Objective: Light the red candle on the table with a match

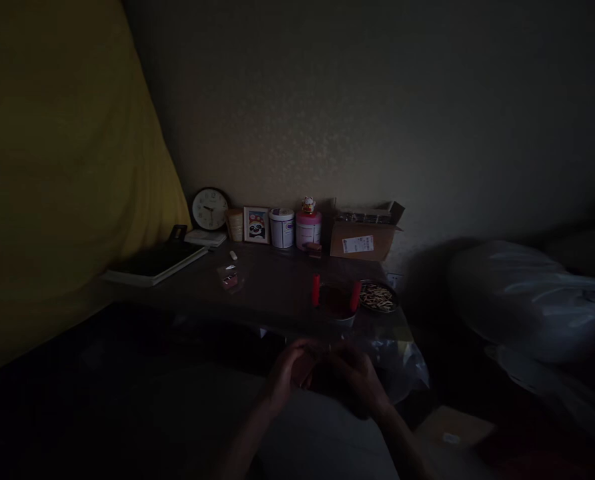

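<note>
Far up and to the left of the left hand (pixel 290 370), a book (pixel 155 263) lies on the worktop (pixel 277 287) by a yellow cloth (pixel 67 167). Beyond that hand a clock (pixel 210 209), a frame (pixel 256 225), a white tin (pixel 282 228) and a pink tin (pixel 308 230) stand along the wall. A small packet (pixel 230 277) lies nearer, still well apart from the hand.

The left hand is curled, its fingers closed on a small dark thing (pixel 307 375) held low in front of the worktop's edge, between the two hands. The right hand (pixel 360 380) is curled in toward it as well, with its fingertips up against the left hand's. The light is too dim to tell whether it pinches the thing or only steadies it, or what the thing is.

Just beyond the hands, at the worktop's near edge, sits a bowl (pixel 336 303) with two red handles. Just beside it, above the right hand, is a dish (pixel 378 297) heaped with pale sticks. Neither hand touches either one. A box (pixel 365 239) stands farther back, and a clear bag (pixel 402 363) hangs just to the right of the right hand.

As a judgement, the work looks midway. One piece is in the fingers and a full heap waits in the dish, while what the bowl holds cannot be made out, so nothing finished can be counted.
</note>
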Tool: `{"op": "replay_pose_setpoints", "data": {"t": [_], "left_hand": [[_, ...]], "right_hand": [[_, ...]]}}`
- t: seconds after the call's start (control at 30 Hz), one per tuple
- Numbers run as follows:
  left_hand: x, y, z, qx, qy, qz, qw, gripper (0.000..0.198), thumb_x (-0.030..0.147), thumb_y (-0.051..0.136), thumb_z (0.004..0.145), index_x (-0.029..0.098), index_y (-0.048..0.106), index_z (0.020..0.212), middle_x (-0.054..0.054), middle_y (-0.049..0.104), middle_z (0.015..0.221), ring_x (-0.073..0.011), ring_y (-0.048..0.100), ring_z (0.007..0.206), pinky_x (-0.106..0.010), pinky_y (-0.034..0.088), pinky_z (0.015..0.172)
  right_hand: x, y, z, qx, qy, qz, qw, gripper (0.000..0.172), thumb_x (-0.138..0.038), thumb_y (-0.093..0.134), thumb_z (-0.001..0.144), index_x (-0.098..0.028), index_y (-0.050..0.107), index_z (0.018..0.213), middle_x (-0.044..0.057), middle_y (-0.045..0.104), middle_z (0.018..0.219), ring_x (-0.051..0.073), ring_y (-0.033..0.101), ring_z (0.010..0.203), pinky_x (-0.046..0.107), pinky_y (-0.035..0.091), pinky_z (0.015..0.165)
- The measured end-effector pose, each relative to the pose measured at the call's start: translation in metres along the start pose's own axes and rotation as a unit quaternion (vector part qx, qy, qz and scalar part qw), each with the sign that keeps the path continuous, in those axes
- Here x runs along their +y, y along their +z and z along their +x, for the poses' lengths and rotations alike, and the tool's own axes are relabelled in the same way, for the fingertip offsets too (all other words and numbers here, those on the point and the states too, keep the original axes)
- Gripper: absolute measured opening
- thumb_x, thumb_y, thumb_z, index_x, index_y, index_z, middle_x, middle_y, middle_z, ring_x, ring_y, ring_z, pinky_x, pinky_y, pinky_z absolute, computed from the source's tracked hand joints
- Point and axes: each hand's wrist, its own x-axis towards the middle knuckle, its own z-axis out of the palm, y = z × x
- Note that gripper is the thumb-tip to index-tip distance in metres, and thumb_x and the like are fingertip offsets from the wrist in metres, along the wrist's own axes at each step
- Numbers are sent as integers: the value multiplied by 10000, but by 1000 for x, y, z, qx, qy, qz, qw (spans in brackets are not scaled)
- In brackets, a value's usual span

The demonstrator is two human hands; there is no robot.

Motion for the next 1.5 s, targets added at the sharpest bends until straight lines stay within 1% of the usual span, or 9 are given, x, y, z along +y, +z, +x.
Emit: {"op": "replay_pose_setpoints", "data": {"t": [0.3, 0.43, 0.6, 0.8, 0.93, 1.03, 1.13, 1.27, 1.5], "left_hand": [[-2, -3, 1, 17, 6, 9, 1000, 269, 360, 451, 736, 165, 545, 896, -9, 588, 711, -83, 471, 421, -191, 314, 358], [3, 1, -1, 35, 10, 8, 999, 253, 364, 472, 714, 160, 554, 839, 8, 552, 634, -81, 446, 397, -192, 302, 345], [4, 1, -1, 15, 15, -5, 1000, 214, 337, 461, 741, 158, 568, 784, -4, 572, 675, -82, 466, 450, -189, 325, 376], [1, -2, 2, 50, 0, -13, 999, 214, 346, 475, 721, 162, 575, 764, 18, 546, 586, -89, 455, 419, -197, 302, 368], [-2, -4, 4, 68, -1, -33, 997, 219, 350, 509, 705, 162, 585, 787, 10, 583, 635, -92, 470, 447, -201, 304, 392], [-6, -6, 7, 83, 4, -43, 996, 256, 352, 537, 698, 164, 601, 859, -11, 627, 729, -115, 530, 542, -211, 357, 463], [-9, -7, 9, 71, 35, -37, 996, 272, 346, 560, 690, 153, 615, 874, -39, 645, 832, -164, 584, 730, -243, 423, 622], [-9, -8, 9, 78, 51, -11, 996, 275, 355, 568, 683, 160, 616, 871, -43, 633, 875, -193, 573, 842, -279, 426, 741], [-9, -11, 12, 131, 46, 27, 990, 223, 376, 560, 670, 170, 515, 597, 6, 519, 643, -147, 498, 663, -242, 379, 607]], "right_hand": [[12, 4, -1, -22, 0, -10, 1000, 270, -392, 567, 781, -150, 593, 897, 66, 643, 864, 200, 587, 825, 277, 448, 717], [11, 5, -2, -35, -17, -12, 999, 261, -399, 554, 793, -158, 601, 878, 59, 643, 855, 203, 586, 827, 284, 447, 734], [12, 7, -4, -35, 3, -16, 999, 288, -427, 558, 781, -152, 608, 853, 68, 645, 832, 219, 595, 813, 299, 464, 703], [14, 10, -6, -39, 32, 13, 999, 297, -441, 581, 769, -160, 607, 861, 58, 654, 828, 208, 610, 780, 280, 474, 659], [10, 12, -7, -31, 2, 9, 999, 286, -436, 582, 777, -154, 599, 821, 51, 639, 813, 198, 598, 795, 270, 462, 697], [11, 15, -8, -15, -23, -21, 999, 282, -432, 570, 789, -152, 590, 809, 55, 633, 808, 198, 593, 793, 271, 452, 704], [14, 18, -8, -17, -28, -35, 999, 267, -422, 542, 811, -159, 585, 815, 63, 637, 813, 200, 601, 785, 273, 460, 688], [11, 25, -11, -14, -44, -41, 998, 225, -395, 547, 810, -175, 591, 799, 58, 636, 820, 192, 608, 780, 263, 469, 680], [1, 37, -17, -39, -68, -53, 996, 125, -297, 548, 806, -186, 591, 763, 43, 605, 805, 174, 598, 753, 246, 478, 647]]}}
